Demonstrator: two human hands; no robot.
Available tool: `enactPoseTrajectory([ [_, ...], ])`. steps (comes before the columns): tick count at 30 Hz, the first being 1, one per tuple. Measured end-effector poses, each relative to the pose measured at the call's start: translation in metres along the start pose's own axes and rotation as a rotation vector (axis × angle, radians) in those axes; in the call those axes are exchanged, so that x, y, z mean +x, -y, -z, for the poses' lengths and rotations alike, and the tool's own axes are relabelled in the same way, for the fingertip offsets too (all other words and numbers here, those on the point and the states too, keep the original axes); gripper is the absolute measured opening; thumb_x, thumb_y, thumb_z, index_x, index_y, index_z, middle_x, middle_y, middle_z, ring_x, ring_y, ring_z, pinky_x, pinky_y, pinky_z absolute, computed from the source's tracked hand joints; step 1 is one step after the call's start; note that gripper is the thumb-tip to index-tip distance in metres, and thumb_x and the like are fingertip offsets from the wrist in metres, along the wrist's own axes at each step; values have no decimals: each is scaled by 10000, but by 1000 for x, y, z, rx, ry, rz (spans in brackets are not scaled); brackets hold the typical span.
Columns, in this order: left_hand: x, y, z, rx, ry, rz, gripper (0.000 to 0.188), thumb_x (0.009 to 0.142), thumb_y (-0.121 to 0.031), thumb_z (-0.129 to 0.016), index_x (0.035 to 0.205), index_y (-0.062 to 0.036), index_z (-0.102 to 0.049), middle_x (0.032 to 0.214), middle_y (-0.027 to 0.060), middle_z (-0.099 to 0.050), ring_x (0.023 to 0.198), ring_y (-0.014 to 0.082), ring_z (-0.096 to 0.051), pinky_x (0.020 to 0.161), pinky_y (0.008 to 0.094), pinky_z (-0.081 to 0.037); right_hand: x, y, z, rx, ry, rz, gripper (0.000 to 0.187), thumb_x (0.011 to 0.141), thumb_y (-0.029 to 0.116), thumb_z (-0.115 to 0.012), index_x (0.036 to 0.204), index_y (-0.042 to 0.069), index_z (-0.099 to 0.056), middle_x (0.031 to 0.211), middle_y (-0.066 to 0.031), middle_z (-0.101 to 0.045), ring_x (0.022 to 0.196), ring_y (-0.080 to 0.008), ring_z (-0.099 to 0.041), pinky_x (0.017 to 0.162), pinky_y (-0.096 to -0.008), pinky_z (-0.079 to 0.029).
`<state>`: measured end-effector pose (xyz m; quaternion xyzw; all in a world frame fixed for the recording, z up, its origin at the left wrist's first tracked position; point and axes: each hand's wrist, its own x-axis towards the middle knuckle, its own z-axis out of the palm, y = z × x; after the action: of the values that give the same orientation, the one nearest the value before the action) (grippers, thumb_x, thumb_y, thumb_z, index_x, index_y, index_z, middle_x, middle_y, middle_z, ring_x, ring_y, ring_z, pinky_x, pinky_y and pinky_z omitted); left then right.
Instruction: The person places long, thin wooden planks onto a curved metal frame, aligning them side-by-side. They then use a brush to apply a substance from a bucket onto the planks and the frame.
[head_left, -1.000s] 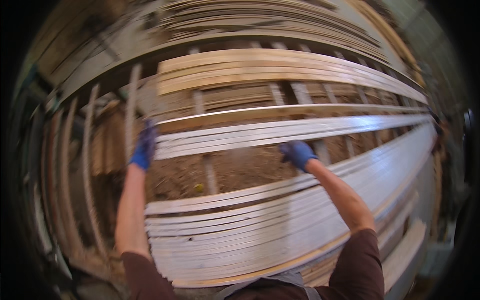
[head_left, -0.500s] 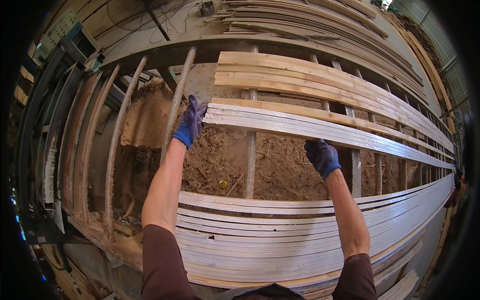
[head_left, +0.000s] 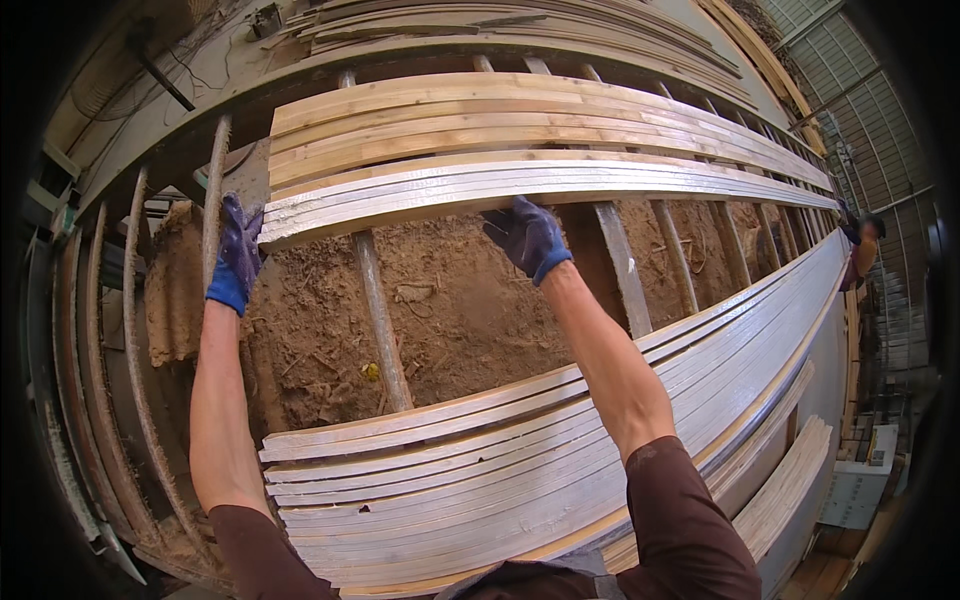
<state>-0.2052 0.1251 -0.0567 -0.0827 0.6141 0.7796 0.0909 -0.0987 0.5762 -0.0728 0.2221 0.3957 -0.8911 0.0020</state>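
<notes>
My left hand, in a purple and blue glove, is at the left end of a row of white-coated boards. Its fingers are stretched upward, with the thumb side against the board ends. My right hand, gloved the same way, is closed at the near edge of that row; its fingertips are partly hidden by the wood. Several bare wooden boards lie just beyond, a narrow gap between. Closer to me lies a wide layer of white-coated boards.
A metal rack with crossbars carries the boards over a heap of brown dirt and shavings. At the far right end another person's hand is near the boards. Long timber strips are stacked beyond the rack.
The white-coated row has moved away from me, narrowing the gap to the bare boards. My right hand has come up against its near edge. The view has turned toward the right.
</notes>
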Motion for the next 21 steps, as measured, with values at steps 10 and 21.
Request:
enactPoseTrajectory([
  [10, 4, -7, 3, 37, -21, 56, 686, 924, -644, -594, 1367, -122, -543, 1118, 95, -672, 992, 191, -675, 830, 355, -572, 36, 18, -19, 61, -37, -28, 253, 966, 252, -629, 1148, 78, -629, 1050, -138, -705, 982, -302, -664, 874, -499, -542],
  [21, -81, 4, -7, 299, -73, 5, 403, 984, -420, -652, 1243, -111, -637, 1097, 17, -664, 950, 117, -654, 774, 293, -548, -16, -1, 19, 194, -141, -104, 279, 967, 266, -618, 1209, 129, -596, 1175, -125, -681, 1092, -312, -639, 950, -525, -492],
])
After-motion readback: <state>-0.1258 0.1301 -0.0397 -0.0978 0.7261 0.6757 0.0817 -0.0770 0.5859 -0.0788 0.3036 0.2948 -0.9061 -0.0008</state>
